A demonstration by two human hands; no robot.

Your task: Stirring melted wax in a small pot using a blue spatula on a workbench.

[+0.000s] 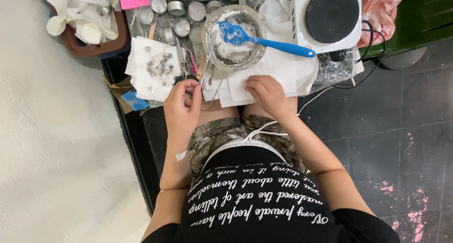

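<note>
Left hand [181, 104] pinching something tiny — unclear, right hand [266, 93] curled on white cloth [288, 73]

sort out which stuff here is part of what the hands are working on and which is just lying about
In use: left hand by the scissors; right hand on white paper towel; metal bowl with blue spatula.

Lying about: hot plate, small metal cups, brown tub, pink bag.
</note>
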